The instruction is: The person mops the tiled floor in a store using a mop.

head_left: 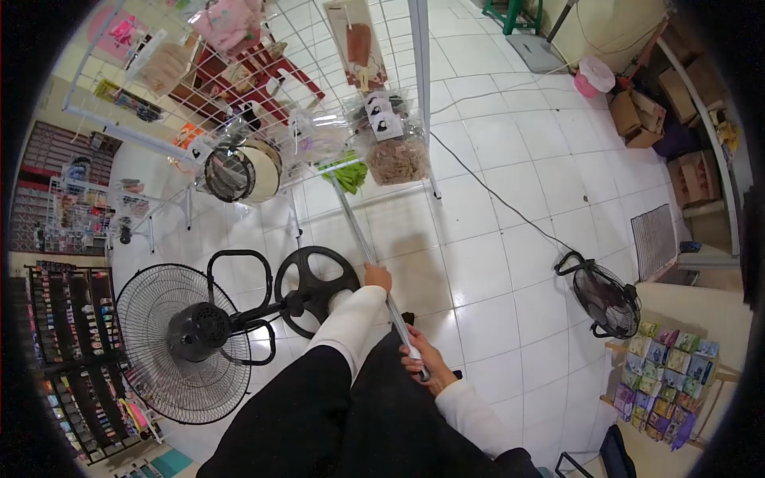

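A long-handled mop (358,225) with a silver-grey pole runs slantwise across the middle of the head view. Its green head (349,174) rests low near the foot of the wire display rack, partly hidden by hanging goods. My left hand (378,276) is closed around the pole about halfway along. Nearer my body, my right hand (426,361) grips the pole close to its end, fingers wrapped round it. The black round base of a standing fan (351,275) lies just left of my left hand.
A wire rack (319,24) with bagged goods hangs over the far floor. The standing fan's cage (135,342) is at left; a smaller black fan (606,299) with a trailing cable (510,205) sits right on white tiles. Cardboard boxes (637,119) stand at far right.
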A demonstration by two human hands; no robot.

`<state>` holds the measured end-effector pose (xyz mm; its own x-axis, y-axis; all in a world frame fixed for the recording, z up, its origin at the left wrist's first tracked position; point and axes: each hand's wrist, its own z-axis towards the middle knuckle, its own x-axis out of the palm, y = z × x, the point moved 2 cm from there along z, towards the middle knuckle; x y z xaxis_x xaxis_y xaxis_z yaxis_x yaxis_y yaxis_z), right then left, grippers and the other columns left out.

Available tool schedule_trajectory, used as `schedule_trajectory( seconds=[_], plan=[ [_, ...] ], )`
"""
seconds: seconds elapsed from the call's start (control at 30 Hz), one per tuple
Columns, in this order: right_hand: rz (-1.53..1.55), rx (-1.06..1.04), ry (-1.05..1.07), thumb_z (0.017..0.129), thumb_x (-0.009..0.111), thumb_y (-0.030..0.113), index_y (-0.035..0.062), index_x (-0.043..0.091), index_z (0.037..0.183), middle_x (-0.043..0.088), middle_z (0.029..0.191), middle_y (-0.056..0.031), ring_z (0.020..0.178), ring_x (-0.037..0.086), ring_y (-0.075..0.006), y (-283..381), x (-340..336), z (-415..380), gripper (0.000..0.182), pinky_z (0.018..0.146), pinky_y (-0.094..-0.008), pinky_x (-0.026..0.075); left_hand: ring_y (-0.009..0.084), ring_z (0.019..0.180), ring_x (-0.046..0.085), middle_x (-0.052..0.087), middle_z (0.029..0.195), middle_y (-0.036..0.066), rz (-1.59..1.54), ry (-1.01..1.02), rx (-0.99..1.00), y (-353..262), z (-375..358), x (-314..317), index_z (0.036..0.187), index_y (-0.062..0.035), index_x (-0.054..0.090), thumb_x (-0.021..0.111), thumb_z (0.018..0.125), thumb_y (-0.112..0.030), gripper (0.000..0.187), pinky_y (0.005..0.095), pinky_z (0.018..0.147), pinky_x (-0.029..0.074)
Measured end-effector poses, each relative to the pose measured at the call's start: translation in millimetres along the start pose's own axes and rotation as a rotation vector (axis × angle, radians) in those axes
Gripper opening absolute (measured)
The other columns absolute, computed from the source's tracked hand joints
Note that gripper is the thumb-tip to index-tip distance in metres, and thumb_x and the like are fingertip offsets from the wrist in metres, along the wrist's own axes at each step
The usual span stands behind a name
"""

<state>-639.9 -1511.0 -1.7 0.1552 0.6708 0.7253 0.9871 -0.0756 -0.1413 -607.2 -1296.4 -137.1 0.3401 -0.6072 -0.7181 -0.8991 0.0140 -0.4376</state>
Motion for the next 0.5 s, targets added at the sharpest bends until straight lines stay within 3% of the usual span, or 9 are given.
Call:
schedule_trajectory(
  seconds=[0.1, 0.2, 0.3, 0.37, 0.4, 0.43, 0.5],
  plan=[
    [-0.015, -0.005, -0.002, 0.092, 0.044, 0.022, 0.0259, 0.030, 0.129, 0.045, 0.074, -0.0052, 0.041, 0.030, -0.0067, -6.3, -0.9, -7.4, 0.040, 0.033, -0.0172, 0.028, 0.0436, 0.088, 0.057, 0.058, 0.094, 0.030, 0.004, 0.019, 0.024, 20.9, 8.6, 11.5, 0.122, 0.0101, 0.025, 0.052, 0.083, -0.018, 0.055, 0.0455, 0.078, 0.045],
    [-0.030, -0.027, -0.006, 0.092, 0.045, 0.023, 0.0252, 0.032, 0.130, 0.047, 0.074, -0.0058, 0.040, 0.031, -0.0072, -19.5, -22.9, -49.9, 0.040, 0.032, -0.0176, 0.028, 0.0428, 0.089, 0.057, 0.058, 0.096, 0.030, 0.014, -0.032, 0.040, 28.5, -52.7, 24.7, 0.124, 0.0093, 0.025, 0.052, 0.084, -0.019, 0.056, 0.0450, 0.079, 0.045],
    [-0.253, -0.042, -0.124, 0.091, 0.046, 0.026, 0.0260, 0.028, 0.133, 0.050, 0.080, -0.0076, 0.041, 0.038, -0.0095, -47.5, -77.8, -116.7, 0.046, 0.031, -0.0182, 0.030, 0.0394, 0.089, 0.058, 0.057, 0.100, 0.027, -0.032, -0.022, -0.133, 28.4, -151.5, 41.7, 0.124, 0.0069, 0.029, 0.056, 0.081, -0.017, 0.056, 0.0439, 0.079, 0.046],
    [-0.464, -0.025, -0.238, 0.091, 0.045, 0.026, 0.0260, 0.028, 0.133, 0.050, 0.079, -0.0076, 0.041, 0.038, -0.0096, -58.8, -95.6, -171.1, 0.045, 0.031, -0.0185, 0.030, 0.0418, 0.096, 0.055, 0.053, 0.107, 0.030, -0.113, 0.239, -0.247, 29.9, -226.7, 35.6, 0.126, 0.0039, 0.031, 0.060, 0.078, -0.016, 0.059, 0.0426, 0.083, 0.045],
    [-0.531, 0.005, -0.284, 0.091, 0.045, 0.026, 0.0260, 0.027, 0.133, 0.049, 0.079, -0.0076, 0.042, 0.038, -0.0096, -61.8, -96.4, -199.0, 0.045, 0.031, -0.0186, 0.030, 0.0426, 0.099, 0.053, 0.053, 0.108, 0.030, -0.158, 0.142, -0.282, 41.4, -260.3, 53.2, 0.127, 0.0018, 0.029, 0.061, 0.078, -0.016, 0.062, 0.0432, 0.087, 0.043],
    [-0.586, 0.037, -0.320, 0.092, 0.044, 0.026, 0.0260, 0.027, 0.133, 0.049, 0.079, -0.0075, 0.042, 0.039, -0.0097, -62.0, -92.4, -227.9, 0.045, 0.031, -0.0187, 0.030, 0.0428, 0.100, 0.053, 0.053, 0.107, 0.030, -0.108, 0.024, -0.141, 79.1, -284.0, 95.5, 0.126, 0.0028, 0.028, 0.062, 0.077, -0.017, 0.063, 0.0436, 0.086, 0.043],
    [-0.672, 0.094, -0.370, 0.092, 0.044, 0.026, 0.0260, 0.026, 0.133, 0.049, 0.079, -0.0075, 0.043, 0.039, -0.0098, -54.1, -84.1, -271.3, 0.045, 0.031, -0.0190, 0.030, 0.0429, 0.101, 0.053, 0.053, 0.107, 0.030, -0.198, 0.222, -0.211, 47.0, -339.9, 64.7, 0.121, 0.0049, 0.032, 0.063, 0.076, -0.019, 0.060, 0.0432, 0.088, 0.042]
  ],
)
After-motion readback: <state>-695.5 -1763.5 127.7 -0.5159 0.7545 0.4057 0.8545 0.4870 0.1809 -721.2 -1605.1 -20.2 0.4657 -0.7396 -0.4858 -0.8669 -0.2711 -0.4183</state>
